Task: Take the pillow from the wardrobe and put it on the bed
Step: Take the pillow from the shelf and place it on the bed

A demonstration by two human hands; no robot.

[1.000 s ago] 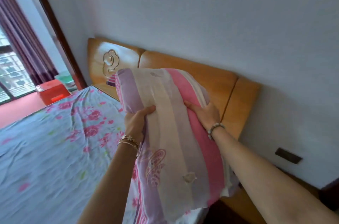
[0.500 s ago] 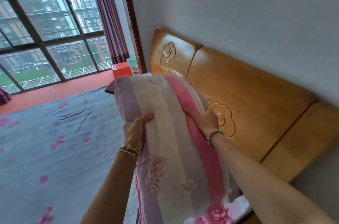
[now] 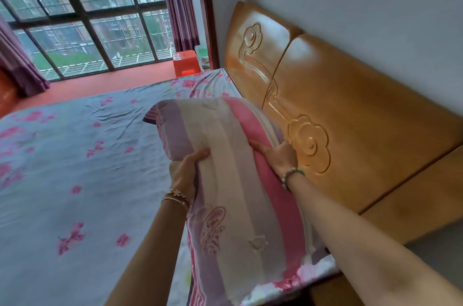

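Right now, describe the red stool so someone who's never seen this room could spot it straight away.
Start at the big window and follow the purple curtain down at its right edge. The red stool stands on the floor there, just past the far corner of the bed, near the end of the headboard. It is the only bright red, boxy thing in the room.

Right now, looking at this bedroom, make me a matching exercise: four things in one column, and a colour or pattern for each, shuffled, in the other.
Things:
1. pillow
2. headboard
3. sheet
4. stool

Looks:
A. orange-red
B. pale blue with pink flowers
C. carved golden wood
D. pink, cream and purple stripes

Pairs: 1-D, 2-C, 3-B, 4-A

The left hand and right hand both grip the pillow.
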